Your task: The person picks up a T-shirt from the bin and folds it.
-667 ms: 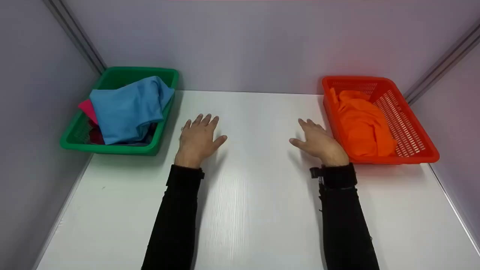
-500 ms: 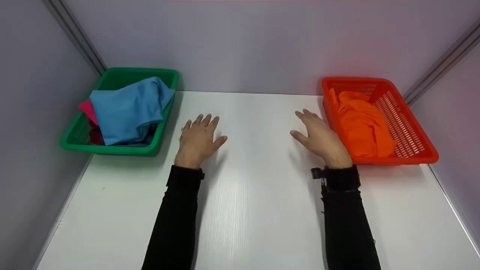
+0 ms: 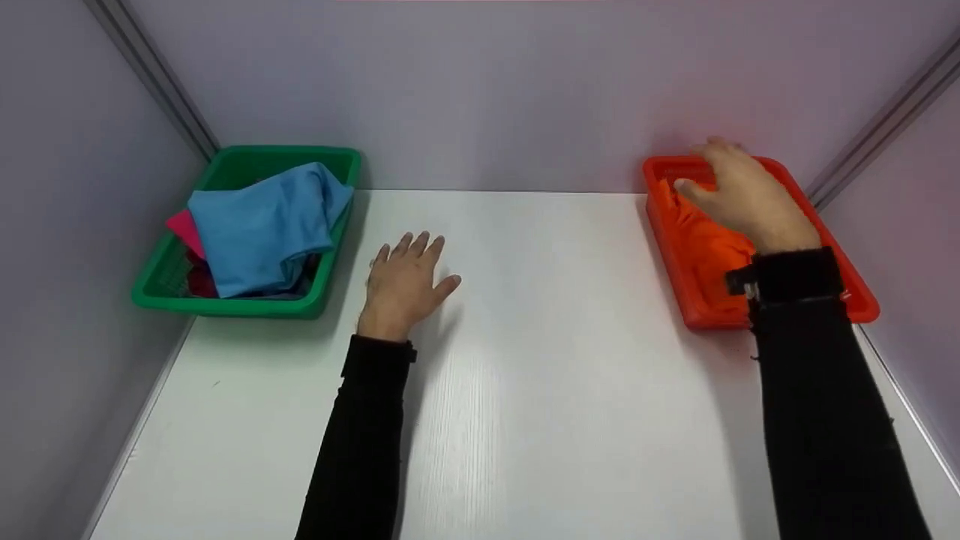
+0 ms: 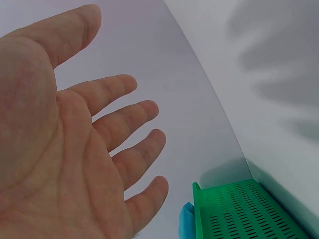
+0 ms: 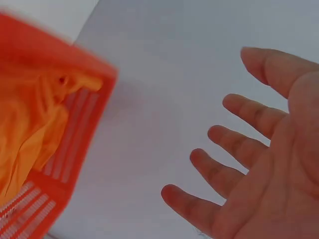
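My left hand (image 3: 401, 289) is held over the white table, fingers spread and holding nothing; its bare palm (image 4: 55, 149) shows in the left wrist view. My right hand (image 3: 754, 196) hovers above the red basket (image 3: 679, 296), palm down with thumb and fingers apart and nothing held. Inside that basket lies a crumpled orange cloth (image 3: 705, 251), partly hidden by the hand and wrist. In the right wrist view the orange cloth (image 5: 30, 124) is to the left of the extended fingers (image 5: 217, 172).
A green basket (image 3: 319, 296) at the back left holds a folded blue cloth (image 3: 259, 232), with a pink cloth (image 3: 185, 231) and darker cloths under it. Grey-white panels (image 3: 495, 90) enclose the white table (image 3: 525, 375) at the back and sides.
My right hand has moved right and away from me, from beside the red basket to over it. The left hand stays spread in nearly the same place. The head view has shifted slightly.
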`<state>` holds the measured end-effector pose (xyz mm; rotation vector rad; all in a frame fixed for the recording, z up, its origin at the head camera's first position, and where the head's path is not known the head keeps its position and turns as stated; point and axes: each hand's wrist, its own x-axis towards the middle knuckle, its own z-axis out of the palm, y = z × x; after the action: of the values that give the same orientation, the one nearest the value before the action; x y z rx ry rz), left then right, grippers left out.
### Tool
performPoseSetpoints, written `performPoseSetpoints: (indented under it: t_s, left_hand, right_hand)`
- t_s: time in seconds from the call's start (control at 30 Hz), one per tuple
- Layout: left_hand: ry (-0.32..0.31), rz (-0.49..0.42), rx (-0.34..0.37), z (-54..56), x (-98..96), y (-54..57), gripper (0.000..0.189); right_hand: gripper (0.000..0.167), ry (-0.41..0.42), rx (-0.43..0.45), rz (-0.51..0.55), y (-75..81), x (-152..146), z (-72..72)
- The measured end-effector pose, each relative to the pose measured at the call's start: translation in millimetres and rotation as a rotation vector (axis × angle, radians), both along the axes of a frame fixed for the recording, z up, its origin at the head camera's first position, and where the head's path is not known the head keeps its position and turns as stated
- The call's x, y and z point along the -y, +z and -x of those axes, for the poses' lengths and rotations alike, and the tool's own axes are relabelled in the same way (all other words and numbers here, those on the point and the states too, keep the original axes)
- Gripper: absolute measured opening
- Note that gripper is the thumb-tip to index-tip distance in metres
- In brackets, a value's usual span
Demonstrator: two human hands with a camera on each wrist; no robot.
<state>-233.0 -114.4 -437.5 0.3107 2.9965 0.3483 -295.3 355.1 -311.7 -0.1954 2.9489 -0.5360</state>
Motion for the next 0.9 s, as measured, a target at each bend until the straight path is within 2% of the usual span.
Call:
performPoseSetpoints:
  t_s: [0.17, 0.3, 0.47, 0.63, 0.8, 0.9]
  left_hand:
    - [0.010, 0.012, -0.010, -0.9, 0.9, -0.9, 0.078]
    - [0.002, 0.030, -0.008, -0.8, 0.9, -1.8, 0.078]
    - [0.003, 0.026, -0.009, -1.8, 1.5, -1.8, 0.077]
    - [0.003, 0.016, -0.001, -2.1, 0.1, -1.1, 0.077]
    - [-0.010, 0.021, 0.004, -1.9, -3.6, 0.6, 0.078]
    - [-0.011, 0.021, 0.006, -2.0, -5.3, 1.4, 0.078]
  right_hand:
    - [0.087, -0.002, 0.126, -0.056, -6.0, -27.3, 32.3]
    - [0.095, -0.002, 0.267, -0.107, -16.7, -41.2, 41.9]
    - [0.107, -0.047, 0.417, -0.103, -34.9, -48.2, 39.4]
    - [0.115, -0.110, 0.565, -0.010, -50.7, -45.3, 34.9]
    - [0.107, -0.260, 0.728, 0.203, -46.7, -37.3, 23.1]
    - [0.103, -0.351, 0.717, 0.266, -43.0, -30.8, 11.8]
